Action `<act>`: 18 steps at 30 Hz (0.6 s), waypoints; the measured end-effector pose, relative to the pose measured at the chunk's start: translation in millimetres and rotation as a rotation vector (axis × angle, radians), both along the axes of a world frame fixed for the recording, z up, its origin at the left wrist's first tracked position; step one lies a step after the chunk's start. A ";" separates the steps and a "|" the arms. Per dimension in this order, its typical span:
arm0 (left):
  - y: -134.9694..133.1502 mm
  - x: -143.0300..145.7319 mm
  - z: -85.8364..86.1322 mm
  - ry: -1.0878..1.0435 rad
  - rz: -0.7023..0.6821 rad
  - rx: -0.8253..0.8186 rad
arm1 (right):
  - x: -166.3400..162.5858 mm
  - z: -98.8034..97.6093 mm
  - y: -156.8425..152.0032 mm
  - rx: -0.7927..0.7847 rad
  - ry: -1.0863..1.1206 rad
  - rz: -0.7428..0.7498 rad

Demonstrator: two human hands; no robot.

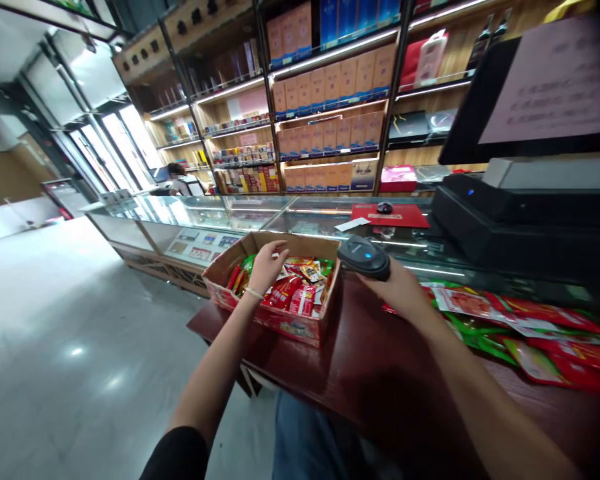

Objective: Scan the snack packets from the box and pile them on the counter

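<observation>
Dark-red table, left fingers over boxed packets, right fingers gripping scanner

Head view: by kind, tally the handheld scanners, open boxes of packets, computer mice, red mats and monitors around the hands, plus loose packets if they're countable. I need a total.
Handheld scanner: 1
Open box: 1
Computer mouse: 1
Red mat: 1
Monitor: 1
Total: 5
Loose packets: overlapping and blurred, so not counted.
</observation>
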State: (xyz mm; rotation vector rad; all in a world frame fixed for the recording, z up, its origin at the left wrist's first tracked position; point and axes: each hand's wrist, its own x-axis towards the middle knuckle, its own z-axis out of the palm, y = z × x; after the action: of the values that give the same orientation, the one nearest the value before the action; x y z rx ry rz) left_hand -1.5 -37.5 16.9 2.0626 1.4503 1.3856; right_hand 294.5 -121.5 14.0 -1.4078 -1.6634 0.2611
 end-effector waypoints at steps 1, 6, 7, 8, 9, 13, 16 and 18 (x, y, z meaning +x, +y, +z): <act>10.4 -16.5 -6.3 0.023 0.039 -0.056 | -10.8 -1.3 5.4 -0.005 -0.010 0.018; 38.9 -62.0 -34.9 0.357 0.087 -0.195 | -54.8 -8.1 28.5 -0.027 -0.037 0.082; 40.8 -64.5 -39.4 0.405 0.093 -0.208 | -60.8 -9.6 31.7 -0.032 -0.033 0.089; 42.2 -65.6 -43.1 0.447 0.095 -0.217 | -65.7 -11.2 34.3 -0.034 -0.026 0.096; 43.3 -65.9 -46.2 0.483 0.096 -0.229 | -69.5 -12.7 36.2 -0.035 -0.020 0.104; 46.7 -63.5 -51.3 0.600 0.051 -0.339 | -75.3 -17.0 37.9 -0.044 -0.013 0.121; 45.2 -60.0 -49.3 0.653 0.061 -0.377 | -72.7 -17.9 36.0 -0.052 -0.030 0.116; 41.1 -57.3 -46.2 0.664 0.111 -0.364 | -69.0 -17.5 34.8 -0.058 -0.043 0.103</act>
State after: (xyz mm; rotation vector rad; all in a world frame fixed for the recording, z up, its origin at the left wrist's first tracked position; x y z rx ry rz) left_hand -58.9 3.7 -29.4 2.3096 1.9047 0.3960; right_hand 225.5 -86.7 -3.5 -1.3814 -1.7787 0.3426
